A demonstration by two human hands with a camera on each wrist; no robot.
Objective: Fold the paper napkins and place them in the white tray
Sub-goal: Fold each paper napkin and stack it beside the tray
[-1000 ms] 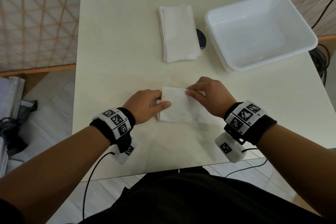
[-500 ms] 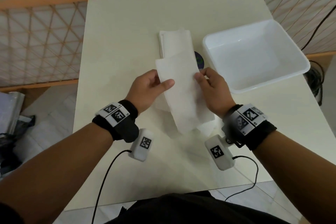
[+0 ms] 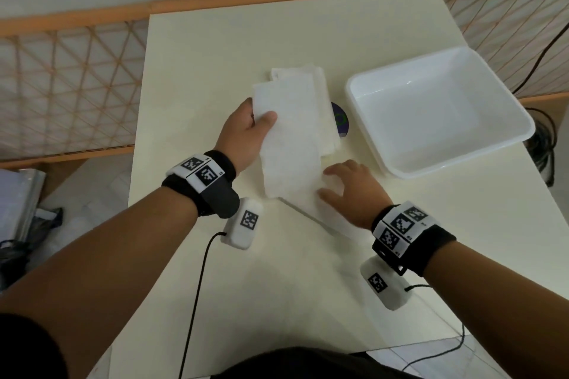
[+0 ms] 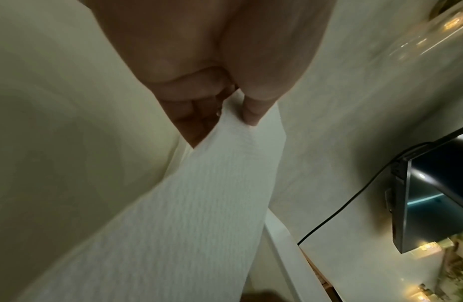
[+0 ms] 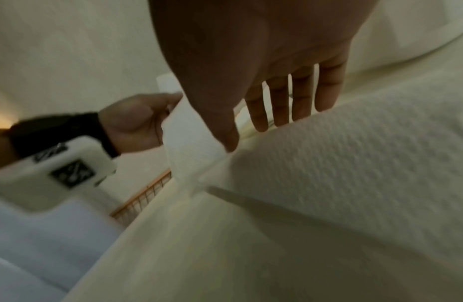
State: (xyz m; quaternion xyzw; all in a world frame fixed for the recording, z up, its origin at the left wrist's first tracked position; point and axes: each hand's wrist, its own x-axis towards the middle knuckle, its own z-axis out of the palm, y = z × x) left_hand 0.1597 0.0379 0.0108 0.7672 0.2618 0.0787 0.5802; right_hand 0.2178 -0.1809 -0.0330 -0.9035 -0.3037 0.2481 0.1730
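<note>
One white paper napkin (image 3: 289, 144) is lifted at its far end, and its near part lies flat on the table. My left hand (image 3: 261, 120) pinches its upper left edge between thumb and fingers, as the left wrist view shows with the napkin (image 4: 173, 204). My right hand (image 3: 335, 184) is spread with straight fingers (image 5: 279, 106) over the napkin's flat near part (image 5: 354, 147), holding nothing. A stack of napkins (image 3: 320, 86) lies behind, partly hidden by the lifted one. The white tray (image 3: 381, 160) stands to the right with nothing in it.
A dark round disc (image 3: 341, 124) lies between the napkin stack and the tray. The cream table (image 3: 215, 55) ends at a wooden lattice railing (image 3: 61, 86) on the left and back. Cables hang off the table's right side.
Both hands held the napkin up half a second ago. The right hand has let go and dropped toward the near part on the table; the left hand keeps the far end, raised further away.
</note>
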